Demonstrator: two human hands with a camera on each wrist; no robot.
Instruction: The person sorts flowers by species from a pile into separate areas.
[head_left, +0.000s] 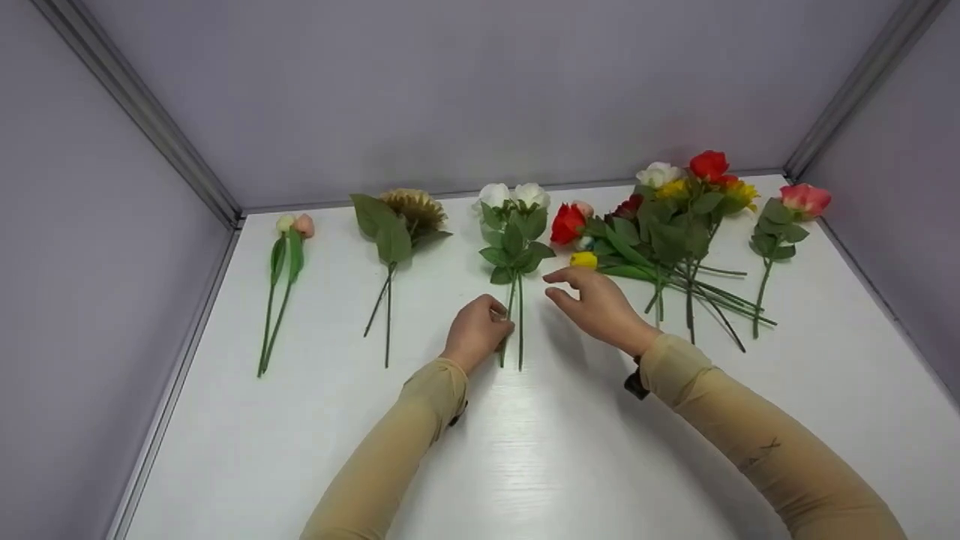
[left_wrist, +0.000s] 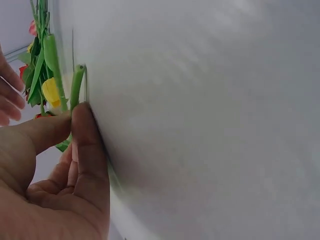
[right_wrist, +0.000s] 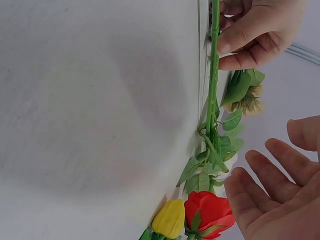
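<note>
Two white roses (head_left: 513, 196) lie side by side in the middle of the table, blooms toward the back wall. My left hand (head_left: 478, 330) pinches the left one's green stem (left_wrist: 76, 87) between thumb and fingertips, near its lower end. To the right of these roses my right hand (head_left: 596, 306) hovers over the table, fingers spread and nothing in them. In the right wrist view its fingers (right_wrist: 270, 170) are apart, close to the rose leaves (right_wrist: 212, 155). A red rose (head_left: 568, 223) and a yellow tulip (head_left: 583, 260) lie just beyond the right hand.
Two tulips (head_left: 294, 226) lie far left, with brown-gold sunflowers (head_left: 416, 208) between them and the white roses. A mixed pile of flowers (head_left: 679, 225) with crossing stems covers the back right. One pink rose (head_left: 805, 201) lies near the right edge. Grey walls (head_left: 495, 90) enclose the table (head_left: 510, 465).
</note>
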